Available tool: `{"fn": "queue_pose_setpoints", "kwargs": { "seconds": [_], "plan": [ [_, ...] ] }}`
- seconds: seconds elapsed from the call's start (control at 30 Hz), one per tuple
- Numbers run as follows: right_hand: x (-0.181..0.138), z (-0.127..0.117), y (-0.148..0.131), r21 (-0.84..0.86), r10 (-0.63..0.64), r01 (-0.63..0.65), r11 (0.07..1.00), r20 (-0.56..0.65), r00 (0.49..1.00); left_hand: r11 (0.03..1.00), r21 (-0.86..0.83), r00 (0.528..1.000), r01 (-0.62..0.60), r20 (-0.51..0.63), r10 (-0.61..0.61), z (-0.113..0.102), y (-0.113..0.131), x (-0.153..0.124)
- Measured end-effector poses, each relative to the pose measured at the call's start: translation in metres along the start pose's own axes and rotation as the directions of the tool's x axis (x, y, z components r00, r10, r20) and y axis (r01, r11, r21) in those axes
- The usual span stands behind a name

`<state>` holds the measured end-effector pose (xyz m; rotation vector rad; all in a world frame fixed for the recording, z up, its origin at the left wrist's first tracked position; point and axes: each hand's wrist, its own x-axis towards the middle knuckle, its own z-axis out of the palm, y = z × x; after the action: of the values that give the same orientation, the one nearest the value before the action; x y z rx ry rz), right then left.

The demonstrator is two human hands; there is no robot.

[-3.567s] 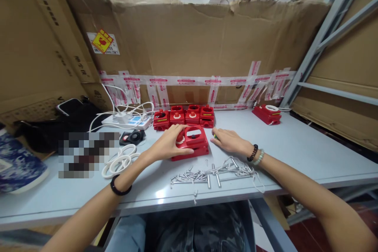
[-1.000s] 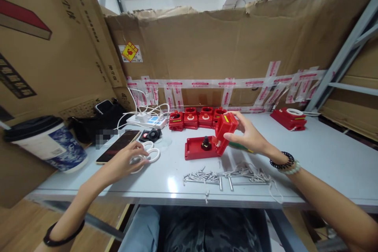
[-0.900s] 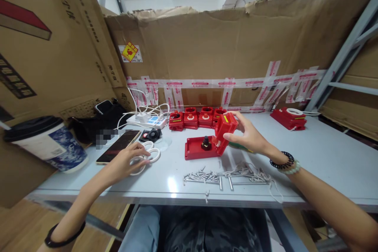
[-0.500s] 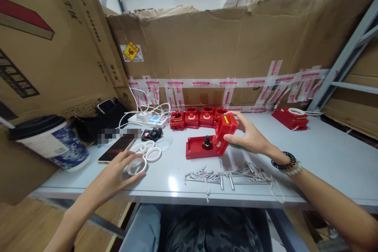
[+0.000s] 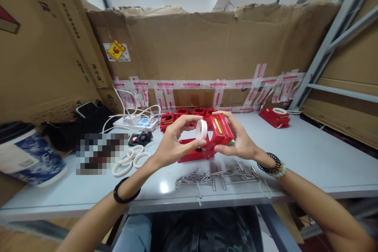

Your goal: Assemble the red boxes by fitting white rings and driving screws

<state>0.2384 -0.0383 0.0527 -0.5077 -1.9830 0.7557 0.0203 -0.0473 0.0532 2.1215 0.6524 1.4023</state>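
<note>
One white ring (image 5: 204,130), probably light, stiff and best taken by its rim, sits pinched in your left grip (image 5: 173,141) above the tabletop (image 5: 298,153), beside the red cover (image 5: 225,130) your right grip (image 5: 242,138) clasps.

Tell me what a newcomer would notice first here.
Probably the bright red casing in the right hand and the white ring pinched in the left hand next to it, mid-picture. Silver screws lie heaped near the front of the table. A big taped cardboard panel towers behind.

left hand (image 5: 169,141) pinching, right hand (image 5: 243,139) curled, 2 thumbs (image 5: 191,145) pointing inward
</note>
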Motion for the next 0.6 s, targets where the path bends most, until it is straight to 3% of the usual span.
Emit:
{"fn": "queue_pose_setpoints", "kwargs": {
  "seconds": [0.27,0.6],
  "plan": [
    [-0.0024,0.0047,0.0018,0.007,0.041,-0.041,0.999,0.015,0.999,1.000,-0.002,0.999,-0.012,-0.036,0.012,0.0044,-0.0084,-0.0029],
    [-0.0022,0.0054,0.0098,0.056,-0.029,0.029,0.998,-0.002,1.000,0.998,0.012,0.998,-0.057,-0.036,0.057,0.0063,-0.0065,-0.0033]
  ]
}}
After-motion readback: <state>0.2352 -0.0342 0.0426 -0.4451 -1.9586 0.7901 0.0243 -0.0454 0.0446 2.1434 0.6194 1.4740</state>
